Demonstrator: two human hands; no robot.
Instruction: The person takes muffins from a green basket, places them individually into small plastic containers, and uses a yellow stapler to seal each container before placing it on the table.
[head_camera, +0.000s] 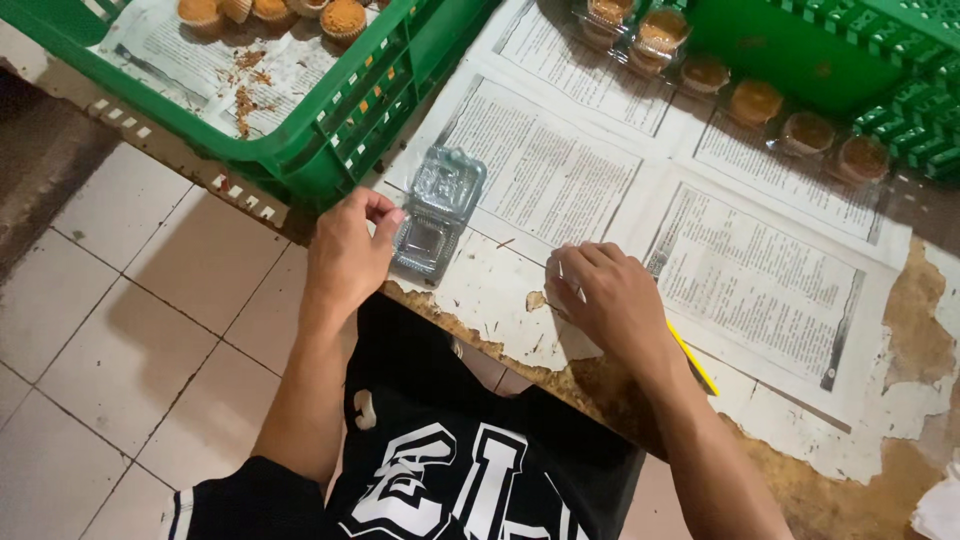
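Table (880, 440): worn top, brown patches where the covering has peeled, ragged near edge running diagonally from under the crate down to lower right. Printed paper sheets (560, 165) are spread over most of it, torn and flaking along the near edge. Floor (120, 330): pale square tiles, dark grout, darker strip at far left.

Left hand (345, 255): at the table edge, thumb and fingertips pinching the near left side of a clear plastic clamshell (435, 215). So it's grasping the clamshell. The clamshell lies open and empty on the paper, just beside the crate corner, its near end almost at the table edge.

Right hand (610, 300): fingers curled, tips pressed down on the paper near the torn edge, well apart from the clamshell. Cannot tell if it's pinching anything. A yellow stick (692, 358) shows just behind the wrist, mostly hidden.

Green crate (330, 140), upper left: overhangs the table edge, lined with paper, a few cakes (342, 18) and crumbs inside. Second green crate (860, 50), upper right. A row of packed cakes (755, 100) in clear containers runs along its near side, at the far table edge.

Open room: bare paper between the hands and across the middle out to the packed row. Left side tight, with the crate wall right against the clamshell. The near edge is directly under both wrists, with the person's black printed shirt (450, 470) below it.
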